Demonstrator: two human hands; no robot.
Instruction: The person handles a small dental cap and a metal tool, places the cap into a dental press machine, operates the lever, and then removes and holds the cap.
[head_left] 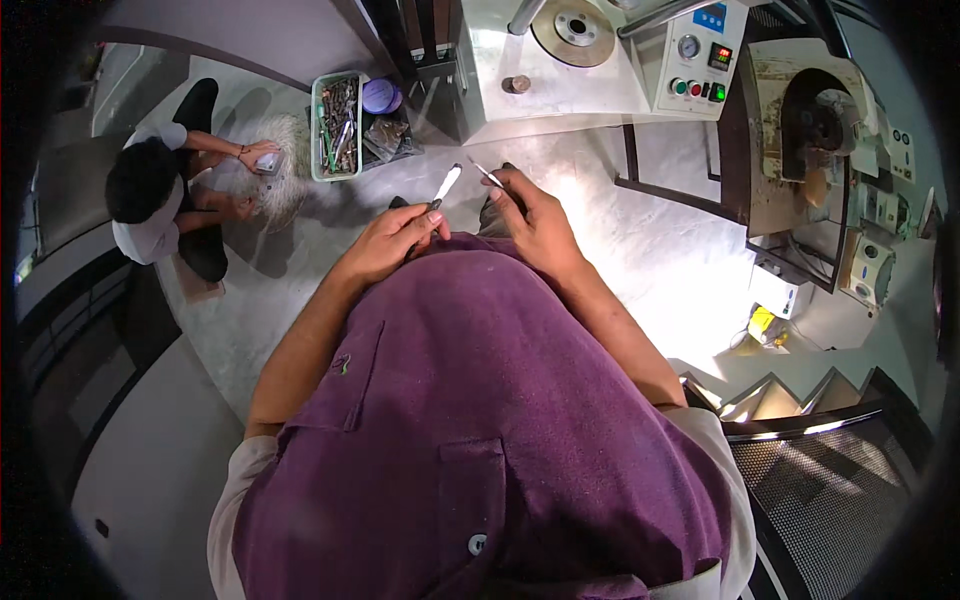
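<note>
In front of my purple apron (440, 340), both hands are raised close together. My left hand (390, 243) is closed on a slim tool with a bright white shaft (449, 183). The shaft points up and away, with a dark spot at its far end and a dark part by my fingers; its exact kind cannot be made out. Pinched in my right hand (532, 215) is a thin, pointed tool (484, 173) with a pale tip, aimed up and left toward the white shaft. The two tools are apart.
Ahead stands a pale machine table (560, 95) with a round disc (573, 30) and a control box (700, 60). A bin of tools (337, 125) and purple lids (380, 96) are ahead left. A person (155, 190) crouches at left. A mesh chair (840, 470) is at right.
</note>
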